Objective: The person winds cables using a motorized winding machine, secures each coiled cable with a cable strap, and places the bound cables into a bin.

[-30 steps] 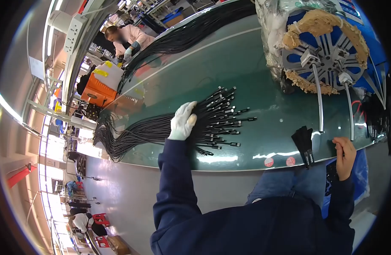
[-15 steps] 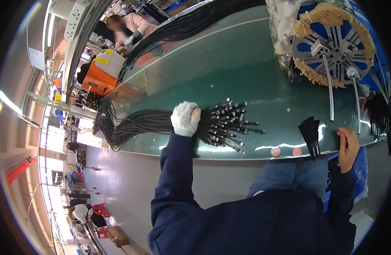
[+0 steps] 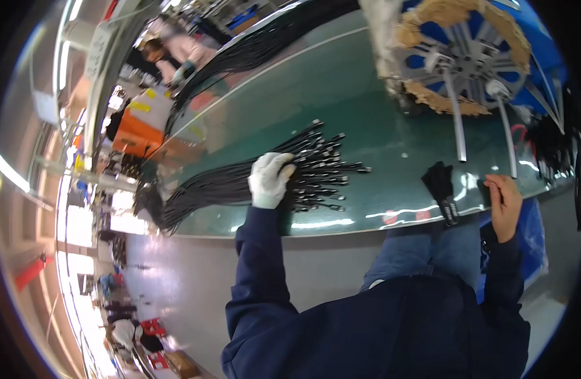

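Observation:
Wearing a white glove, my left hand [image 3: 269, 180] is closed on a thick bundle of black cables [image 3: 218, 180] that lies on the green table [image 3: 341, 104]. The bundle's metal-tipped connectors [image 3: 325, 165] fan out to the right of that hand. Bare, my right hand [image 3: 505, 205] rests at the table's front edge with its fingers curled; whether anything small is between them is hidden. Just left of it lies a small stack of black straps [image 3: 441, 186] with white print, near the edge.
A metal wheel [image 3: 464, 63] with brown padding and two rods stands at the back right. More black cables [image 3: 259, 50] lie along the far side. An orange box [image 3: 137, 134] sits far left, near a co-worker [image 3: 180, 50]. Dark cables hang at far right.
The cable ends, bunched more tightly half a second ago, are spread wider upward. My left hand's fingers have shifted from a rounded fist. The whole view has moved; my right hand stays by the edge.

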Demonstrator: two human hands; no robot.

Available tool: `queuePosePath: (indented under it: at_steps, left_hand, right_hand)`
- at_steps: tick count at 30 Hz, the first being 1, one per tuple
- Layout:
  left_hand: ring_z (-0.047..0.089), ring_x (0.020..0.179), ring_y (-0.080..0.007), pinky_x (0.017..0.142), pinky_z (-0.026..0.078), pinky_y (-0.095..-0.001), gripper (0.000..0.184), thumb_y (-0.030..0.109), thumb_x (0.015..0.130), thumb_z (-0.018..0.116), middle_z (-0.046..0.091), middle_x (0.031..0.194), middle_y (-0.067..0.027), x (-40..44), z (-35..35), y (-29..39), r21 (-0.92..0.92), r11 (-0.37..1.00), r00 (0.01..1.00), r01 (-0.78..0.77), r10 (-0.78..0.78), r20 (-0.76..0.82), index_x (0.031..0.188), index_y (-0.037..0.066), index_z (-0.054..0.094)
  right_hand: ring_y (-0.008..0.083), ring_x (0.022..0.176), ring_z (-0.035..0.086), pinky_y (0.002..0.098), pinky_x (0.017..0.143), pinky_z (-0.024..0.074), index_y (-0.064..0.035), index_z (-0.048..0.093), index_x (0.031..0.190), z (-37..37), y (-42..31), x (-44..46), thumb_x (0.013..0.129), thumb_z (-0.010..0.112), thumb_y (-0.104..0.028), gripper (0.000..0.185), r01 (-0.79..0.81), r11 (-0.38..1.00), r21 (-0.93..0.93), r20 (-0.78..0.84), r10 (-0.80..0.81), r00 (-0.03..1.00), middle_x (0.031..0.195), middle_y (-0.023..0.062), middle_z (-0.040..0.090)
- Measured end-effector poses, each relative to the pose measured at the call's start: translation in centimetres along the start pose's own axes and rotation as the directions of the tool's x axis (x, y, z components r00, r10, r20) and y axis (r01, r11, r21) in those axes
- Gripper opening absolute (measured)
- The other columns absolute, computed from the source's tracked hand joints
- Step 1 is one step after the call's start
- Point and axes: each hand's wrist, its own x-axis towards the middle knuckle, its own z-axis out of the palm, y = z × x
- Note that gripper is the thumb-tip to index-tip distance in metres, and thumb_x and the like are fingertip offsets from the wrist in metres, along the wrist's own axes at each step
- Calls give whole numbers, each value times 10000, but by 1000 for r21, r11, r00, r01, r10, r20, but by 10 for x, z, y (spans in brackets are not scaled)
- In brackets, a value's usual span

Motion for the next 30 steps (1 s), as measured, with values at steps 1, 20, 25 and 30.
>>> queuePosePath:
  at_steps: [1,20,25,30]
  left_hand:
    - [608,839,-270,759,484,-351,159,102,743,691,637,868,-76,3,0,3,-48,998,997,-35,32,-67,899,81,672]
    - [577,1038,-283,888,438,-407,186,119,725,656,610,1112,-81,20,69,208,-441,691,728,-573,676,113,905,102,611]
    - [578,1038,-261,887,433,-388,167,134,725,657,594,1133,-91,15,73,206,-446,719,765,-533,635,108,880,99,602]
    - [585,1009,-252,848,435,-374,174,119,712,665,568,1218,-109,14,69,208,-484,780,823,-397,536,189,872,93,602]
  right_hand:
    - [232,722,591,293,650,439,16,634,916,-2,-3,-1,864,554,-10,99,-10,1000,-2,-14,10,1000,790,115,621]
    - [299,1035,502,389,862,433,-45,633,941,47,-38,47,702,715,-72,254,291,957,-7,204,-283,937,1102,93,535]
    - [243,943,572,334,768,472,-55,622,871,30,-40,30,728,659,-48,148,277,960,48,235,-281,931,994,61,562]
    - [223,789,619,300,652,528,-38,625,896,15,-35,8,743,635,-31,154,293,949,112,195,-310,930,967,67,570]
